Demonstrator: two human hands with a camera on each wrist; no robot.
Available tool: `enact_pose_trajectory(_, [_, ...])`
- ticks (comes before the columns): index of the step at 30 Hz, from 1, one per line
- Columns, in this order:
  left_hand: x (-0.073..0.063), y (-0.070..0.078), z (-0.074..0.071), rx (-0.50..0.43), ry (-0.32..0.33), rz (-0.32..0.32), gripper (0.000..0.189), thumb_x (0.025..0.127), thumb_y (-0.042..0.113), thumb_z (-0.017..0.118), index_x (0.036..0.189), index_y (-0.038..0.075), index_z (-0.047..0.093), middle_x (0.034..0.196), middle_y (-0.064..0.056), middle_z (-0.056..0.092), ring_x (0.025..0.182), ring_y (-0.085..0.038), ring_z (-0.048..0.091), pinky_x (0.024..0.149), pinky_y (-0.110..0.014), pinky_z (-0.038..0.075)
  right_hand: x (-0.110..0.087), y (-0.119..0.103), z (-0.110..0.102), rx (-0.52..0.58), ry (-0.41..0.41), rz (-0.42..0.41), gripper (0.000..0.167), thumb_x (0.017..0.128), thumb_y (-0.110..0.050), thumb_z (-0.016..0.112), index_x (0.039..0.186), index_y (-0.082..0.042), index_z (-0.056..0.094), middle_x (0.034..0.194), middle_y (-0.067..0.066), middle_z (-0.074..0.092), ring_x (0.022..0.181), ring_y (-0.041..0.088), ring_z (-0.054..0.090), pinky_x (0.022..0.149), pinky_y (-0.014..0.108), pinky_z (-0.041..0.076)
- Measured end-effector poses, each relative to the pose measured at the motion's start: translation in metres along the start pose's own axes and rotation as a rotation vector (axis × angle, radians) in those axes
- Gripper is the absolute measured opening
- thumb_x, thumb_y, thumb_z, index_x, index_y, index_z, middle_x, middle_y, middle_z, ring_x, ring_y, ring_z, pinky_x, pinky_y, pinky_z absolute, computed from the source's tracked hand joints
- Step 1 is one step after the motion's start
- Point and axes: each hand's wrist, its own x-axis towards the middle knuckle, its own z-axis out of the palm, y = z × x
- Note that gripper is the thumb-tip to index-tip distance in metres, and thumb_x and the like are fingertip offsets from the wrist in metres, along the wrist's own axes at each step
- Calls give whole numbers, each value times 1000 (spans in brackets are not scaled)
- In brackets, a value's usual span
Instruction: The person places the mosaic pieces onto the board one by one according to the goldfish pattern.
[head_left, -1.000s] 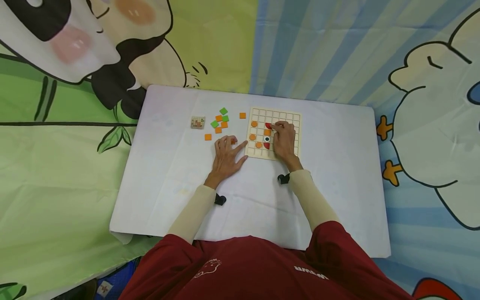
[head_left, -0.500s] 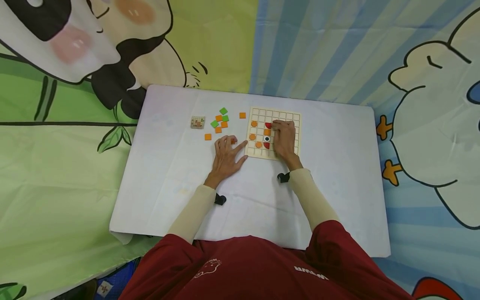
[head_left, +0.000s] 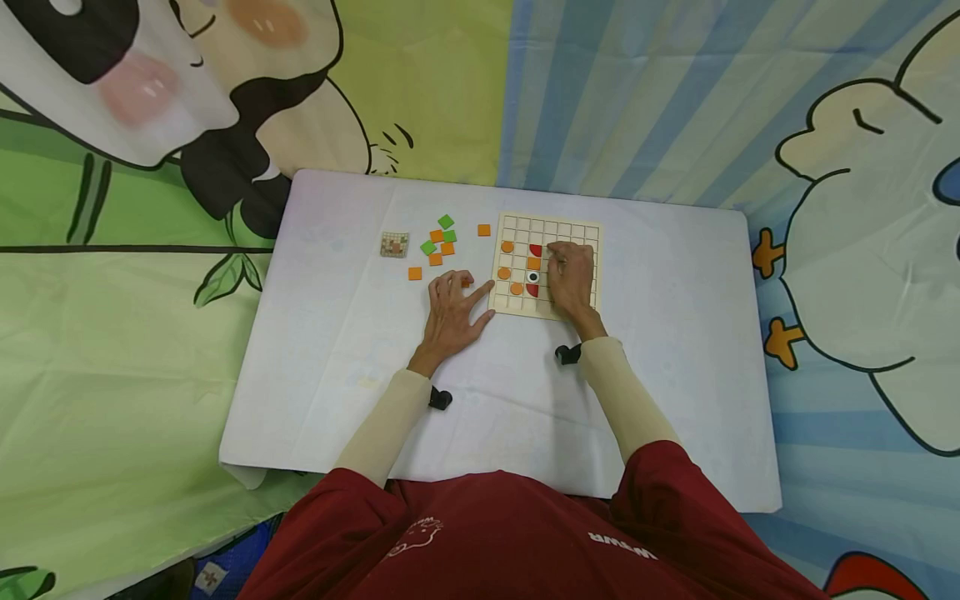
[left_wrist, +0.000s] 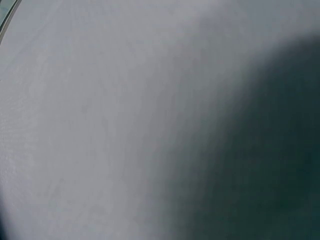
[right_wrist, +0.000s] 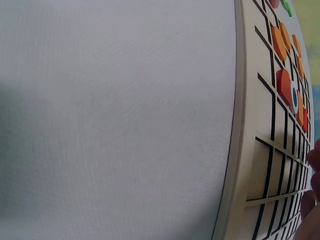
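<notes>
A pale wooden grid board lies on the white table. On it are orange discs, an orange square tile, a white disc with a dark centre, and two red round-edged pieces, an upper one and a lower one. My right hand is over the board with bent fingers, fingertips just right of the upper red piece; whether they hold anything I cannot tell. My left hand rests spread on the table, index fingertip at the board's left edge. An orange piece shows by its fingers.
Left of the board lie loose green tiles and orange tiles. A small patterned square sits farther left. Black wrist cameras hang under both sleeves. A printed cartoon backdrop rises behind the table.
My right fingertips have come away from the upper red piece and shifted slightly right; that piece now shows whole on the board. My left hand has stayed in place.
</notes>
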Motion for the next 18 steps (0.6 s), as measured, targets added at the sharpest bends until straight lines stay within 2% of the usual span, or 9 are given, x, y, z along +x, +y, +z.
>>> enact_pose_trajectory(9, [0,0,1,-2,8,1,55,98,49,76,150,30,69,132,-11,54,133,-36,44,111,-57,30,6,-2,-3,-12,-47,40,29,105,-9,68,132,-2,78,139,16,75,123,38,55,108,52,42])
enact_pose_trajectory(16, [1,0,0,-20,-2,-8,54,99,49,76,150,31,69,133,-11,54,134,-36,43,112,-57,29,25,-11,-1,-98,-149,-35,27,103,-13,75,127,-3,81,130,16,79,115,37,57,106,52,41])
enact_pose_trajectory(18, [1,1,0,-27,-5,-11,54,99,48,76,149,30,69,133,-11,54,135,-37,43,113,-57,29,31,-14,0,-132,-187,-33,26,102,-16,77,125,-4,82,126,15,80,113,36,56,105,52,41])
